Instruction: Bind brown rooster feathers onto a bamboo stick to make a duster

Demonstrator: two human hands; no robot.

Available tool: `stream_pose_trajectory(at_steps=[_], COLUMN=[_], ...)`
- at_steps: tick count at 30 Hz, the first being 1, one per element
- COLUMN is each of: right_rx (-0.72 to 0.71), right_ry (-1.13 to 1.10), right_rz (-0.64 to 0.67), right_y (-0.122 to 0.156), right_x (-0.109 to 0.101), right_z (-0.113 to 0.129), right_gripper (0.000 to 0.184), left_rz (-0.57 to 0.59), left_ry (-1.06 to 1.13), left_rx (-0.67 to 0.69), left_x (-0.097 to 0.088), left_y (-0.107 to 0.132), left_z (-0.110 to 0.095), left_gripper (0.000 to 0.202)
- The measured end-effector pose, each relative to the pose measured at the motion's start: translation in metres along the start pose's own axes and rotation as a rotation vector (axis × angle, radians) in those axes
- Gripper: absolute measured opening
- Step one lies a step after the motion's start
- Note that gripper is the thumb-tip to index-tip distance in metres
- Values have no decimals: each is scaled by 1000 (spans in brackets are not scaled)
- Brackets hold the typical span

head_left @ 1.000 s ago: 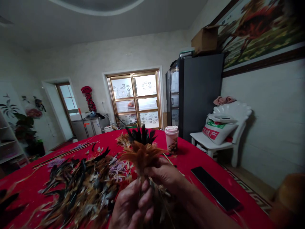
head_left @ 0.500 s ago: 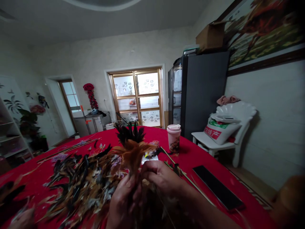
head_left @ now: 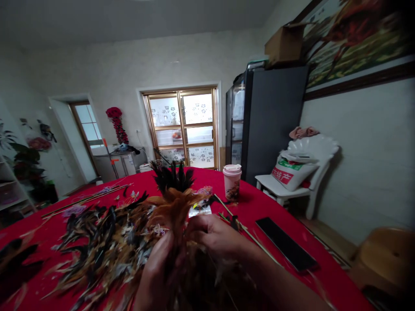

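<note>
Both my hands are close together in front of me over a red tablecloth (head_left: 270, 205). My left hand (head_left: 158, 276) grips the lower part of a bunch of feathers. My right hand (head_left: 210, 235) pinches the same bunch higher up. The bunch (head_left: 173, 207) shows orange-brown feathers, with black feather tips (head_left: 171, 177) standing behind them. Its base is hidden by my fingers. To the left of my hands lies a large heap of loose black, brown and grey feathers (head_left: 106, 246). Beyond my right hand lies a thin bamboo stick (head_left: 241, 226).
A black phone or slab (head_left: 285, 244) lies on the cloth at right, and a lidded pink paper cup (head_left: 232, 181) stands farther back. Long sticks (head_left: 86, 201) lie at far left. A wooden seat (head_left: 385, 255) stands at lower right, and a white chair (head_left: 295, 181) holds a sack.
The whole view has shifted slightly, bringing more of the wooden seat in at lower right. My hands have come closer together on the feather bunch, and a stick and small packet show beyond them.
</note>
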State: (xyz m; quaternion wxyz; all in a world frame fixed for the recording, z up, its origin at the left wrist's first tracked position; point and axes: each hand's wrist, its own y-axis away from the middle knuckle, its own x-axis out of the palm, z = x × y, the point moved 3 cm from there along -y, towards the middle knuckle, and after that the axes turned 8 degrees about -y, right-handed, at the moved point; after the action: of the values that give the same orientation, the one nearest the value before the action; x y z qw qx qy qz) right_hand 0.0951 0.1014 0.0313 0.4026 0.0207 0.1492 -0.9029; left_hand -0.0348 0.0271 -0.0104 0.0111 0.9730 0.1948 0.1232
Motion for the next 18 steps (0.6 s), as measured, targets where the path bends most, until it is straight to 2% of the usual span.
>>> stream_pose_trajectory(at_steps=[6, 12, 15, 17, 18], right_rx=[0, -82, -64, -103, -141], right_ry=[167, 297, 300, 349, 400], right_rz=[68, 257, 392, 371, 292], right_y=[15, 26, 30, 30, 29], right_x=[-9, -20, -29, -37, -42], right_z=[20, 31, 35, 38, 38], right_gripper=[10, 10, 16, 22, 25], left_rz=[58, 78, 65, 83, 103], left_ry=[29, -38, -52, -57, -61], left_rx=[46, 74, 114, 138, 142], left_x=[8, 7, 7, 7, 7], left_y=[2, 3, 2, 0, -1], left_z=[-10, -13, -15, -17, -17], left_gripper=[19, 20, 25, 28, 29])
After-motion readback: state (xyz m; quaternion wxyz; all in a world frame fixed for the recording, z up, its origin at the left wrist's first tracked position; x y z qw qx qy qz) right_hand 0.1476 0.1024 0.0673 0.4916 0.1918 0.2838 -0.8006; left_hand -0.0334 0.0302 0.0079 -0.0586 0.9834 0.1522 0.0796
